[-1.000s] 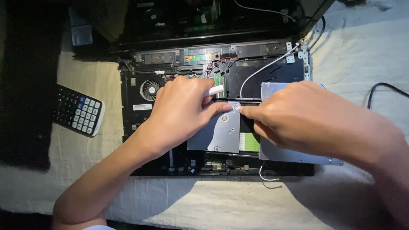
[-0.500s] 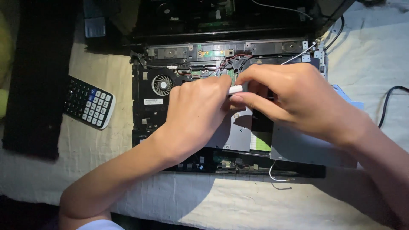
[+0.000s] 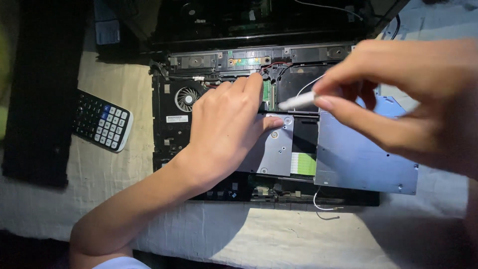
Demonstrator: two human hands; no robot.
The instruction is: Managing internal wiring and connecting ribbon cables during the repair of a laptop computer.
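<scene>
Head view only: an opened laptop chassis (image 3: 164, 144) lay on a pale cloth (image 3: 279, 239), its top cover off, so that it served as a shallow tray for its own parts. Inside it sat a round cooling fan (image 3: 187, 98) at the upper left, a strip of speakers and small boards (image 3: 249, 61) along the back edge, a silver metal drive (image 3: 274, 149) in the middle bay, a green strip (image 3: 303, 164) just beside that drive, and a grey-blue metal plate (image 3: 363, 159) covering the right side.

The left hand (image 3: 224, 134) lay flat over the middle of the chassis, fingers spread loosely and gripping nothing, with the thumb tip touching the top edge of the silver drive and the fingertips reaching toward the back boards.

The right hand (image 3: 413, 94) hovered above the right bay, its thumb and forefinger pinched shut on a thin white tool (image 3: 298, 101), whose tip pointed left, near the left forefinger.

A calculator (image 3: 102, 127) rested on the cloth, well apart to the left of the chassis.
</scene>
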